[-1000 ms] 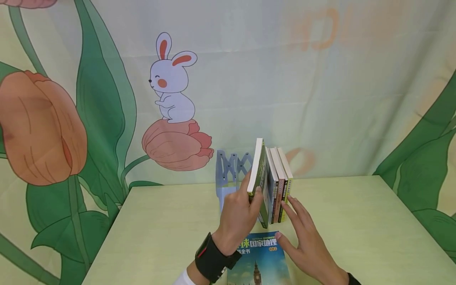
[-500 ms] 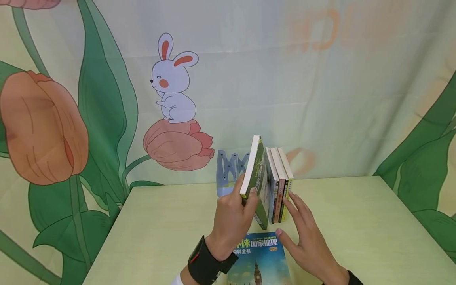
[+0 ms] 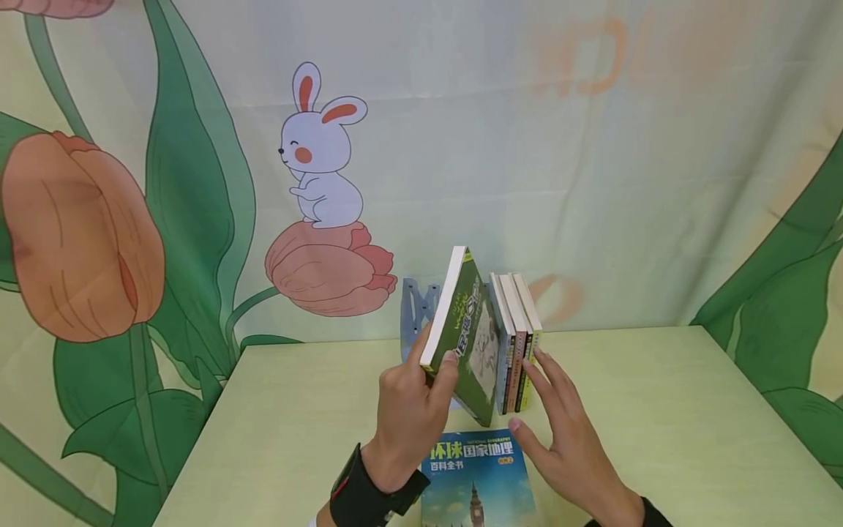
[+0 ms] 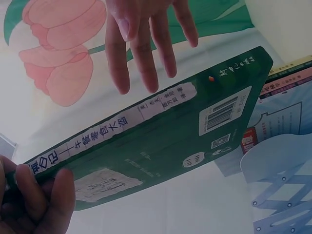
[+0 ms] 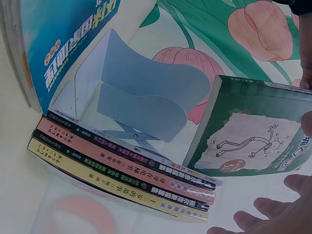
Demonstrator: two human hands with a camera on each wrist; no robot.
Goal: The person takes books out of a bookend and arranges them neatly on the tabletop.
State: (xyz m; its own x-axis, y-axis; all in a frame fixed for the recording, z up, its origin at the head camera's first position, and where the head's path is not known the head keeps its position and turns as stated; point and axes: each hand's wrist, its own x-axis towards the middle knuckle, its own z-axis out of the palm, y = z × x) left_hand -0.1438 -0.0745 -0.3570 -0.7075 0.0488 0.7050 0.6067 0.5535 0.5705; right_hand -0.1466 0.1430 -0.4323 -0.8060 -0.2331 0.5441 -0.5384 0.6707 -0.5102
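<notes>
My left hand [image 3: 415, 410] grips a green book [image 3: 469, 337] by its upper near corner, thumb on the cover and fingers behind. The book leans to the left, its lower near corner close over the table. In the left wrist view the book's spine [image 4: 117, 124] and barcoded back show. Right of it, several slim books [image 3: 519, 344] stand upright side by side, spines towards me. My right hand [image 3: 569, 439] is spread beside them, with straight fingertips at the yellow outermost spine. The right wrist view shows the green cover's stick-figure drawing [image 5: 248, 141] near that hand's fingers.
A blue-grey folding bookend [image 3: 411, 315] with crossed slats stands behind the green book, partly hidden. Flat on the table [image 3: 276, 424] in front lies a thick blue book [image 3: 484, 483] with a clock tower on its cover. A printed curtain [image 3: 461, 146] hangs behind the table.
My left hand has moved left and slightly down, tilting the green book further away from the upright row, so more of its front cover shows. My right hand has stayed nearly in place.
</notes>
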